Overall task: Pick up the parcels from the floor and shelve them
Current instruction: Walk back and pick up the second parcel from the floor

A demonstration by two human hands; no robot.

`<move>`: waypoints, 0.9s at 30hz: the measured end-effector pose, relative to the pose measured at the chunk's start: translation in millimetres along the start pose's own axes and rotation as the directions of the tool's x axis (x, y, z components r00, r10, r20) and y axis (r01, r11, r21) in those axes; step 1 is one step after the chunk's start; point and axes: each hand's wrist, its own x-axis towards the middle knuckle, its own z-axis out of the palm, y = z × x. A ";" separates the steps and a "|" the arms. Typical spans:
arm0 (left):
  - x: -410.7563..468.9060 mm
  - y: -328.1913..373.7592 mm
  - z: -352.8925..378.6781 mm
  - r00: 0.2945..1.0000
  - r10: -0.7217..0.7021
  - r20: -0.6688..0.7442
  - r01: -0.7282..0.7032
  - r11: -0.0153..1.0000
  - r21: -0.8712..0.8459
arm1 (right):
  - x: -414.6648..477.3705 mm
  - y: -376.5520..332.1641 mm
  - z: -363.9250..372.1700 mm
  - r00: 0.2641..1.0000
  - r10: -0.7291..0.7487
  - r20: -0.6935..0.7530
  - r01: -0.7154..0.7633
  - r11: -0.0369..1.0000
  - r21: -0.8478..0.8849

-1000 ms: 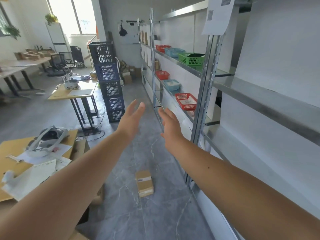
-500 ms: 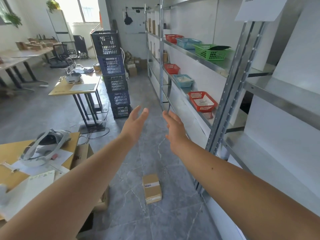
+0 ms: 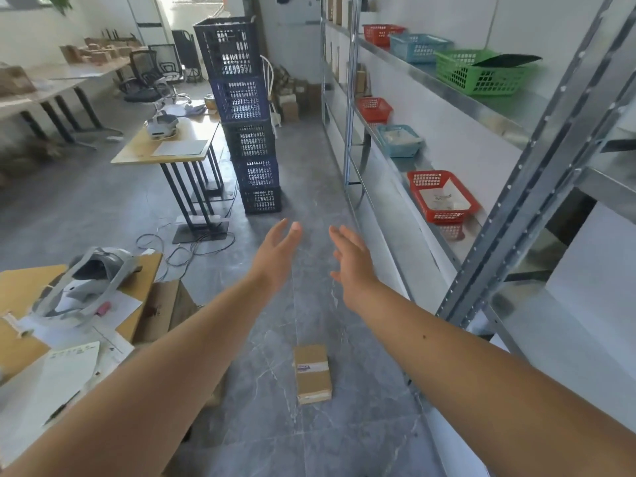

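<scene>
A small brown cardboard parcel [image 3: 312, 373] with a white label lies flat on the grey floor, between my two forearms. My left hand [image 3: 277, 258] is stretched forward above the floor, fingers apart, holding nothing. My right hand [image 3: 351, 261] reaches out beside it, also empty with spread fingers. Both hands are well beyond and above the parcel. The metal shelving [image 3: 537, 187] runs along the right side.
Red [image 3: 442, 197], blue [image 3: 399, 141] and green [image 3: 478, 72] baskets stand on the shelves. A stack of dark crates [image 3: 246, 115] rises ahead. Wooden desks with a headset [image 3: 91, 280] and papers are at left, a cardboard box [image 3: 165, 309] beside them, cables on the floor.
The view has tilted down and moved forward along the aisle. The parcel now sits lower and more central. Both hands stay open and outstretched.
</scene>
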 end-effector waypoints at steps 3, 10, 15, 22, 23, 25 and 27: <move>26.3 -3.7 12.7 0.999 -0.038 -0.026 0.038 0.999 0.000 | 37.1 -1.6 -3.5 1.000 0.026 0.013 -0.026 1.000 0.003; 71.3 -19.0 33.9 0.992 -0.104 -0.066 0.103 0.995 -0.013 | 98.4 5.0 -5.2 0.996 0.061 0.061 -0.060 0.998 -0.028; 96.1 -30.6 36.7 0.989 -0.132 -0.072 0.131 0.991 -0.012 | 122.7 14.8 -3.2 0.992 0.088 0.089 -0.084 0.996 -0.041; 137.3 -71.3 34.9 0.979 -0.190 -0.075 0.194 0.980 0.048 | 159.6 45.0 2.0 0.984 0.145 0.102 -0.139 0.988 -0.065; 143.2 -79.6 34.5 0.976 -0.204 -0.074 0.208 0.977 0.052 | 164.1 49.9 3.3 0.981 0.159 0.114 -0.152 0.986 -0.068; 153.0 -95.6 31.8 0.968 -0.239 -0.070 0.242 0.970 0.036 | 171.2 58.5 8.1 0.971 0.193 0.144 -0.184 0.980 -0.076; 163.4 -109.3 27.7 0.962 -0.264 -0.062 0.266 0.964 0.022 | 178.4 64.4 14.9 0.966 0.212 0.147 -0.203 0.976 -0.077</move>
